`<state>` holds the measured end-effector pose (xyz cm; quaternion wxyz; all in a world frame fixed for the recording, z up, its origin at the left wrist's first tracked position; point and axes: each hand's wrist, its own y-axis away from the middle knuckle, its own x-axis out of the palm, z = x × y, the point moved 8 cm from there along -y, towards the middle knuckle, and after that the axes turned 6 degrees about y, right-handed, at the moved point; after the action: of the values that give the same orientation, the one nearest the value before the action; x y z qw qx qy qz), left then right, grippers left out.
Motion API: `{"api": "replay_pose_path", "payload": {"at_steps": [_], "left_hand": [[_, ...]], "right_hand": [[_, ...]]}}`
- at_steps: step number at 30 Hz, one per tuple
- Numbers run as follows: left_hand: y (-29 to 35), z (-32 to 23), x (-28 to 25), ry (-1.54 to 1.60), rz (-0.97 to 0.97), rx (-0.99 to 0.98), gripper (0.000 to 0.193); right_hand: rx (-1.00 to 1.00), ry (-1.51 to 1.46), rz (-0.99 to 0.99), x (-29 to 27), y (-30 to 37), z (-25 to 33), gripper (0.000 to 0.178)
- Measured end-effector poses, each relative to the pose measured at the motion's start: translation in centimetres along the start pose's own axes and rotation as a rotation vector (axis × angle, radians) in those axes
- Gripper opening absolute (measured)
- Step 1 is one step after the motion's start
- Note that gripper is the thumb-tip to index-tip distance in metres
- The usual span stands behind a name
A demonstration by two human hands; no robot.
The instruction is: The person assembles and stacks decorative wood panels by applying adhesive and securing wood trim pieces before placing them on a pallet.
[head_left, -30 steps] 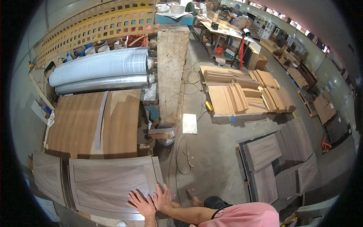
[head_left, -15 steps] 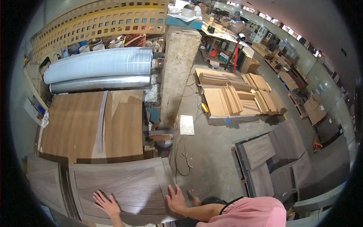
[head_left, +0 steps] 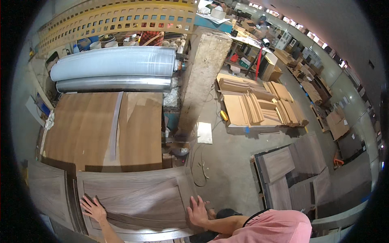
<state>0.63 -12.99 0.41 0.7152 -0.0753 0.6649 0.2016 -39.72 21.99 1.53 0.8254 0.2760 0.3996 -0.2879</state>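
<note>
Fingers of both hands are stretched out and spread apart from each other. In the head view, the left hand point(head_left: 94, 209) lies with palm down on a grey-brown framed wood panel point(head_left: 137, 198), near the left edge of it, and its forearm rises from the lower edge. The right hand point(head_left: 197, 212) rests on the right border of the same panel, with the fingers pointing away from the person; this forearm comes from the right side, out of a pink sleeve point(head_left: 279, 227).

The panel lies flat in front of the person, and just to its left is a similar panel point(head_left: 48, 192). Beyond it there is a wide brown wood sheet point(head_left: 77, 125) with a narrow grey strip point(head_left: 116, 125) across it, and farther a pale wrapped roll point(head_left: 117, 62) above a shiny roll point(head_left: 121, 84). On the grey floor point(head_left: 227, 174), to the right, stand a stack of yellowish boards point(head_left: 243, 109) and a pile of grey panels point(head_left: 277, 164).

The near edge of the panel is partly cut by the picture border, the right palm's underside is hidden, and the people at the far tables are too small to make out well
</note>
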Motion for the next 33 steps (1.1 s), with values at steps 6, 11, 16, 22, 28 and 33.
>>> {"api": "replay_pose_path", "payload": {"at_steps": [6,11,16,22,28,33], "left_hand": [[8.0,-3.2,1.1,0.076,-0.076,0.221,0.070],[19.0,-7.1,2.4,0.117,-0.112,0.358,0.071],[28.0,-10.4,4.4,0.176,-0.158,0.444,0.075],[36.6,-14.3,4.4,0.286,-0.166,0.580,0.072],[37.9,-14.3,4.1,0.338,-0.129,0.586,0.067],[38.3,-13.2,4.9,0.376,-0.127,0.544,0.070]], "right_hand": [[-0.003,-0.002,0.009,0.2,0.1,-0.9,0.065],[-0.013,-0.053,0.008,-0.1,-0.1,-1.3,0.065],[-0.076,-0.038,-0.043,1.0,-0.1,-2.5,0.063],[-0.101,-0.063,-0.087,1.0,-0.4,-2.3,0.063],[-0.109,-0.155,-0.082,0.7,0.2,-2.7,0.063],[-0.145,-0.147,-0.023,1.4,1.3,-3.2,0.063]]}}
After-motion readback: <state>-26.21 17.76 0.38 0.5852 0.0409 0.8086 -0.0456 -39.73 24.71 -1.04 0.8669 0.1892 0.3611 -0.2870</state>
